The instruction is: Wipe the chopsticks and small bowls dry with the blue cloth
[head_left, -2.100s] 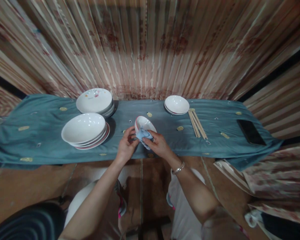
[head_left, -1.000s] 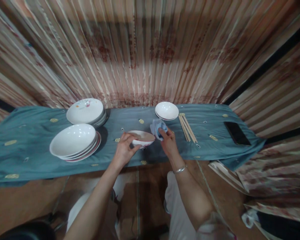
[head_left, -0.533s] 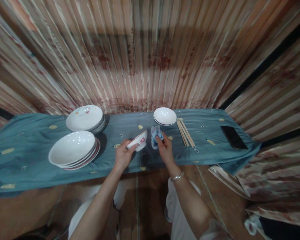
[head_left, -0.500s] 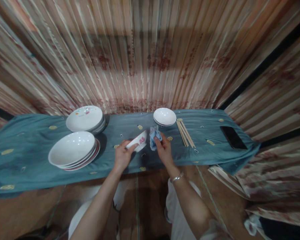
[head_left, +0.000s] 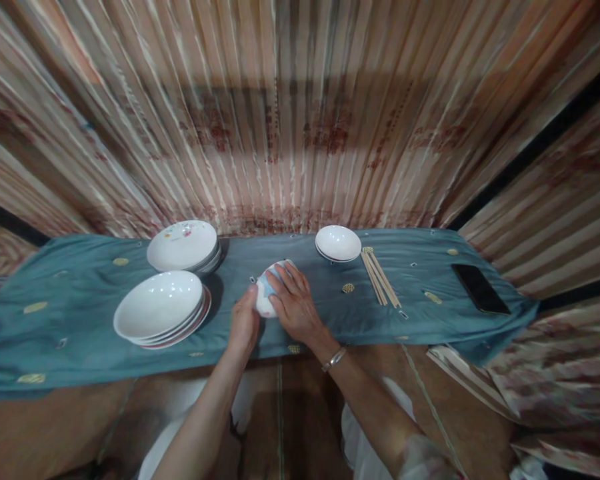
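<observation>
I am rubbing the white bowl [head_left: 265, 307] with a blue cloth [head_left: 267, 285], or that is how it looks to me. The bowl is in my two hands, over the middle of the green table cover [head_left: 250, 250]. Its outside seems to face up at me. I can't tell if it touches the table.

My left hand [head_left: 243, 319] is clamped on the near left side of the bowl, with the thumb by the edge. The other fingers are tucked out of sight, so I can't tell just how they sit. My right hand [head_left: 295, 301] lies on top, its fingers a little bit apart, bent over the cloth and pinning it to the bowl.

To rub a new spot, I think my left hand must hold tight and turn the bowl a bit, while my right hand presses softly. The bowl looks smooth, so it could slip.

Big bowls [head_left: 159, 303] and flowery plates [head_left: 183, 244] sit in piles on my left. Little bowls [head_left: 338, 242] and chopsticks [head_left: 380, 279] are on my right, with a phone [head_left: 480, 289] further off
</observation>
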Available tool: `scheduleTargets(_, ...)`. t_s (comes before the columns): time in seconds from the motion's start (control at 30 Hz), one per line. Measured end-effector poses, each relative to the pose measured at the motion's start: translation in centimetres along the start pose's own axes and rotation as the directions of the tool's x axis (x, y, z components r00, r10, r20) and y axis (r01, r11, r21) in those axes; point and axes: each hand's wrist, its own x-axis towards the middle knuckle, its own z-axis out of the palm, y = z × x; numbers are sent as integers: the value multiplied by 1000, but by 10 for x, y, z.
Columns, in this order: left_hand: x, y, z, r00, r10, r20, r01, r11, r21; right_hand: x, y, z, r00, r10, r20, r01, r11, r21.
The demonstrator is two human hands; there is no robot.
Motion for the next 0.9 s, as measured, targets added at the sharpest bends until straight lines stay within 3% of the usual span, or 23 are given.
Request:
scheduleTargets(0.27, 11, -11, -11, 998, 16, -67, -16, 1000, 10, 7, -2, 10, 997, 56, -46, -51, 994, 100)
scheduleTargets(0.47, 12, -16, -9, 997, 7, -79, -6, 1000, 10, 12, 11, 6, 983, 168, -74, -149, 965, 215)
scheduleTargets(0.7, 10, -18, -7, 997, 1, -81, 0, 1000, 18, 9, 31, 10, 936, 338, -97, -259, 850, 459)
scheduleTargets(0.9, 11, -18, -12, 994, -21, -111, 23, 999, 25, 5, 39, 24, 883, 454, -121, -310, 757, 575)
